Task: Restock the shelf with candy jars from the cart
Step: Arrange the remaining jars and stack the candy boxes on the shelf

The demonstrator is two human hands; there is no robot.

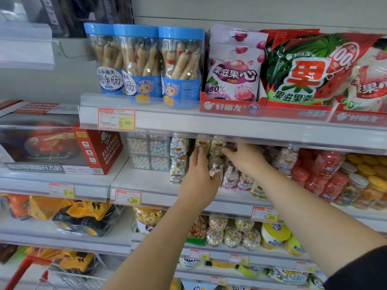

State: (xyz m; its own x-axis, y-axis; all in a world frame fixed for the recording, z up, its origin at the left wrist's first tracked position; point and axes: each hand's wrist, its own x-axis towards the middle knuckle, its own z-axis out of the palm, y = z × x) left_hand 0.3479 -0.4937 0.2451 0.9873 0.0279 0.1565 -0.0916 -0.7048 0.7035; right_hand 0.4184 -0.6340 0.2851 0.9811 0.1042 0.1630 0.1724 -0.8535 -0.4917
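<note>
Small clear candy jars with silver caps (230,174) stand in stacked rows on the middle shelf (146,183). My left hand (199,178) reaches in from below, its thumb curled round one silver-capped jar (216,167) and its fingers stretched up against the upper row. My right hand (246,159) is just to the right, with curled fingertips pinching a jar of the upper row (217,145) under the shelf edge above. The backs of both hands hide part of the jars.
Red- and yellow-lidded jars (326,174) fill the shelf to the right, and clear pellet boxes (148,151) stand to the left. The upper shelf rail (230,126) hangs low over the jars. The cart's red handle (27,266) and wire basket (73,279) show at bottom left.
</note>
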